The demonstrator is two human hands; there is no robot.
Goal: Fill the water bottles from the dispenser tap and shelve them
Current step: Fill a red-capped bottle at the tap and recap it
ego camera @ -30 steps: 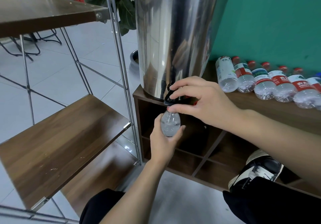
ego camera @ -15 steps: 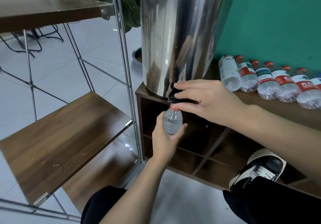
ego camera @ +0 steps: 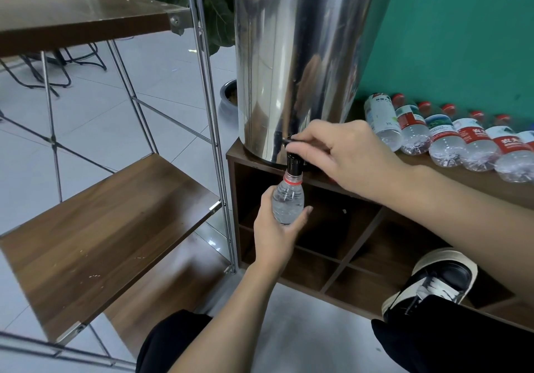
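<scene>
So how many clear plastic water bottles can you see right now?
8, maybe more past the right edge. One clear plastic water bottle is held by the left hand under the black tap; seven lie in a row on the brown wooden cabinet top, the last one cut off.

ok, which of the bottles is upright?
The bottle gripped by the left hand under the tap; the row of bottles on the cabinet top all lie on their sides.

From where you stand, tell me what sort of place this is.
Probably a staged indoor room, perhaps an office or studio corner, not a kitchen. A steel water dispenser stands on a low wooden cubby cabinet against a teal wall; a wire-frame shelf rack stands on the tiled floor beside it.
</scene>
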